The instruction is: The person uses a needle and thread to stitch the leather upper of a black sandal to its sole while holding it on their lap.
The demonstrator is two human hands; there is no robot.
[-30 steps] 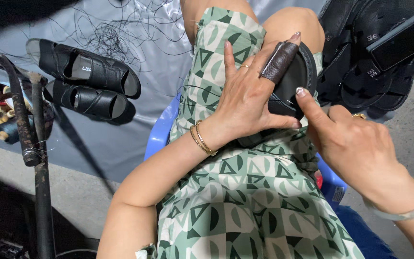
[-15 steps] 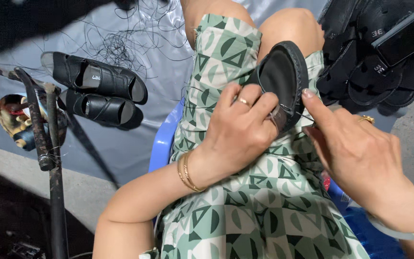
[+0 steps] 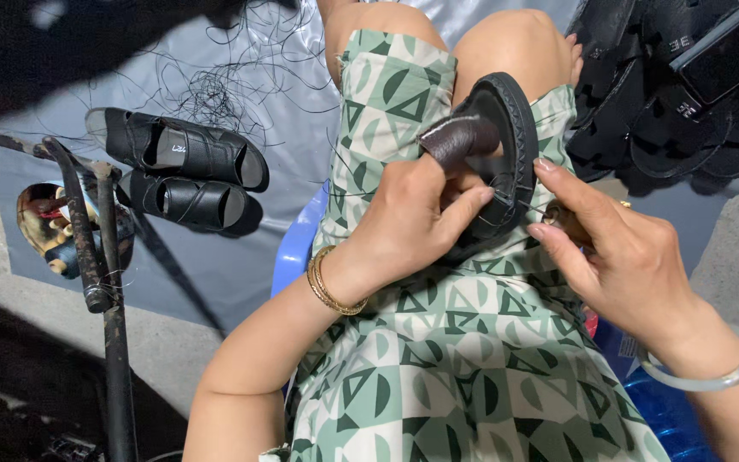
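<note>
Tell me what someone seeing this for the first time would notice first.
Most striking is the black sandal sole propped on the lap in the middle, the left hand gripping it with a dark brown leather cover over one finger, the right hand at its edge. To the left, a finished pair of black sandals lies on grey sheeting beside tangled black thread.

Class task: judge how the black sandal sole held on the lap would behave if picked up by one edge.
The black sandal sole with stitched rim probably stays fairly stiff: it stands on edge, propped by the left hand. It seems light, steadied without strain. Its ridged edge likely resists slipping.
</note>
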